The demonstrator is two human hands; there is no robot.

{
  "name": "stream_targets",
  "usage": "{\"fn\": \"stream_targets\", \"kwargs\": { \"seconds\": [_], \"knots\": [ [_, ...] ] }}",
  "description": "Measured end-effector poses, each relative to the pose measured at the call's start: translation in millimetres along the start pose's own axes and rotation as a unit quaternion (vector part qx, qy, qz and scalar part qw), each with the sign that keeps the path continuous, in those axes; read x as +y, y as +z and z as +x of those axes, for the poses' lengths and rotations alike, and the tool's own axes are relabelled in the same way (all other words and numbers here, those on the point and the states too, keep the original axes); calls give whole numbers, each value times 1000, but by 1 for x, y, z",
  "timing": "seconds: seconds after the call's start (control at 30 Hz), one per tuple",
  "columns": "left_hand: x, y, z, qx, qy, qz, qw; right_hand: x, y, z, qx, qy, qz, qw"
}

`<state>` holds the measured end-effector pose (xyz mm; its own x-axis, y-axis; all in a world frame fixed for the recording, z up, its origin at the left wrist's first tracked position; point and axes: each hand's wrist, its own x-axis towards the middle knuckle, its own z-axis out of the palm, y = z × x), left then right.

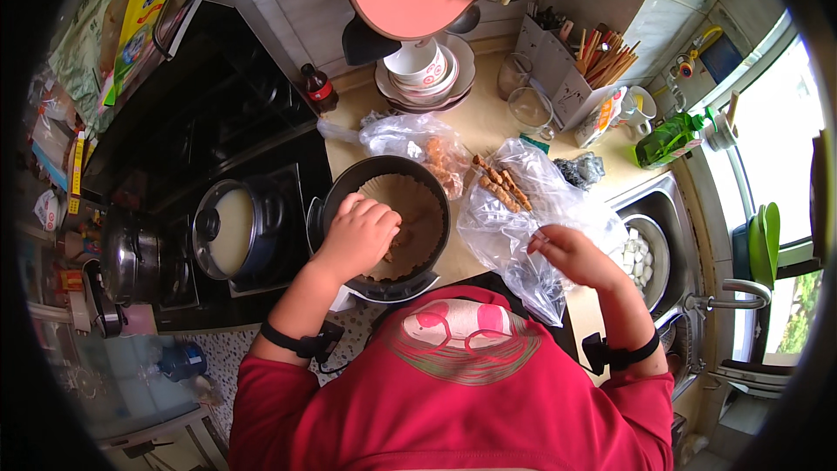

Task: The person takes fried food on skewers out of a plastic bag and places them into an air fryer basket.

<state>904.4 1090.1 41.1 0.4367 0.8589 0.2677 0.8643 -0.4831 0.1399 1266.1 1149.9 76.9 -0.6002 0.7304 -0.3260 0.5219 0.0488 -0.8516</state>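
My left hand [359,232] reaches over the near left rim of a round dark air fryer basket [435,186], its fingers curled downward. Crinkled brown paper liner [418,209] lines the basket, and small brown bits show under the hand. Whether the fingers hold anything is hidden. To the right, my right hand [565,252] is over a clear plastic bag [503,242], fingers bent; the thumb and fingertips are close together, and what is between them is unclear. Several browned meat skewers [502,184] lie on the bag. Behind, another clear bag [412,137] has orange-brown food pieces in it.
Left, a glass-lidded pot [229,229] stands on the black stove. Behind are stacked bowls [418,72], a cola bottle [319,88], glass cups [531,108] and a chopstick holder [579,98]. At right, a bowl of white chunks [644,261] sits in the sink [680,209].
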Motion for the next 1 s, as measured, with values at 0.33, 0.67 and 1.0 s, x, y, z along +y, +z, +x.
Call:
{"fn": "stream_targets", "kwargs": {
  "seconds": [0.33,0.67,1.0],
  "knots": [
    [10,1,-1,-112,-133,-33,984,76,14,46,292,74,-246,921],
    [31,-21,0,-137,-166,-79,973,89,25,70,257,116,-234,930],
    [41,-29,10,-93,-149,-93,980,57,-14,51,276,-59,209,936]
  ]
}}
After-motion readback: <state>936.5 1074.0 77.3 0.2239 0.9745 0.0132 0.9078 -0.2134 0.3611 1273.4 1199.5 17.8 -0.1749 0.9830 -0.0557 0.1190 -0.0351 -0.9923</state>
